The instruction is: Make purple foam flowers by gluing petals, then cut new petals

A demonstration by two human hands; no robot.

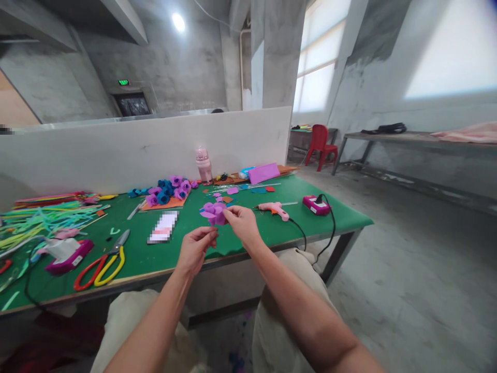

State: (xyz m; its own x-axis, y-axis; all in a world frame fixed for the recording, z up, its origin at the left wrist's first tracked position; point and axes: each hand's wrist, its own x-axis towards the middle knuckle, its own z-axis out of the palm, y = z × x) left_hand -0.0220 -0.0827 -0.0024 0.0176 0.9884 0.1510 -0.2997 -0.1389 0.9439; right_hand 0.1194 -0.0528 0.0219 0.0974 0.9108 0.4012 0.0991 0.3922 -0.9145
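A purple craft flower (213, 212) with a bit of blue at its left edge is held up over the front of the green table. My right hand (244, 225) pinches its right-hand petal between thumb and fingers. Just below the bloom, my left hand (195, 249) is closed in a pinch at its underside; the stem, if any, is too small to make out. Beyond my hands lie loose purple petals (232, 191) and other coloured scraps. A pink glue gun (275, 210) rests on the table to the right of my right hand.
Purple and blue finished flowers (165, 192) lie on an orange sheet. Large scissors (106, 264) with red and yellow handles, a phone (163, 227) and colourful strips (42, 223) are on the left. A corded magenta power socket (316, 204) sits right, a pink bottle (204, 166) by the white partition (147, 145).
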